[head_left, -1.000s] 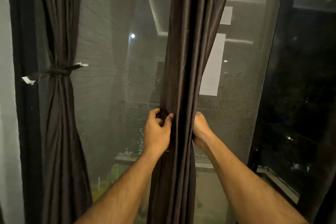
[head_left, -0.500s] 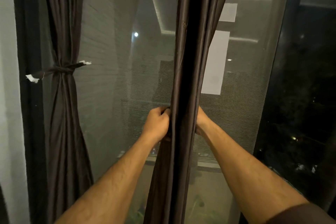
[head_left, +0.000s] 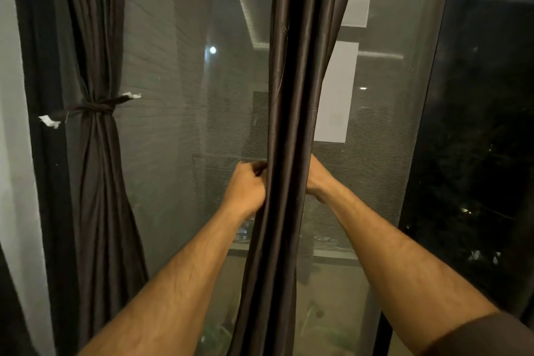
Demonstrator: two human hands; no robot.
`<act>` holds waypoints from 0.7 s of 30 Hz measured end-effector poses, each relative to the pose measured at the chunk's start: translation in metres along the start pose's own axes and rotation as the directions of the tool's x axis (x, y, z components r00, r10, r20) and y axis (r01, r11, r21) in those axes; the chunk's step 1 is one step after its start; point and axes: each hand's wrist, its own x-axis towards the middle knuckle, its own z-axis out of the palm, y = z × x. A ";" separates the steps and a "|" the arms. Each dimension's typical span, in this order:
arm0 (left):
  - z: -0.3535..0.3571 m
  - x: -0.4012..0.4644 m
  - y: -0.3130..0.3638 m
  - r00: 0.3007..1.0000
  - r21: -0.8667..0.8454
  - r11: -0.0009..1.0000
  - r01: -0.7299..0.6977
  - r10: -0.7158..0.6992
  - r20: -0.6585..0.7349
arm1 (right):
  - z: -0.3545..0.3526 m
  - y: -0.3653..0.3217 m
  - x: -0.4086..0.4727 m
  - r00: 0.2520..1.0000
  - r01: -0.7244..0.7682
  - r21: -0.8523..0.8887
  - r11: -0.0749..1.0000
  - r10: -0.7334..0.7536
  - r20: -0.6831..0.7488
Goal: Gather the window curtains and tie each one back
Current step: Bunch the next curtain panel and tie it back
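Ideally the left hand (head_left: 245,186) grips the gathered middle curtain (head_left: 291,124) firmly while the half-hidden right hand (head_left: 315,179), grip unclear, wraps the tie snugly behind.

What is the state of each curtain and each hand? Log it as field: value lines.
left curtain: gathered, tied back with a dark tie
middle curtain: gathered into a bunch, no tie visible around it yet
left hand: grips the middle curtain's left edge, fingers curled
right hand: reaches behind the curtain's right side, fingers hidden
window: mesh screen, dark outside
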 end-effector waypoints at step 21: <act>0.019 -0.019 0.006 0.951 0.141 0.990 0.003 0.041 -0.307 | -0.027 0.003 -0.061 0.927 -0.259 0.052 0.964 0.264 -0.268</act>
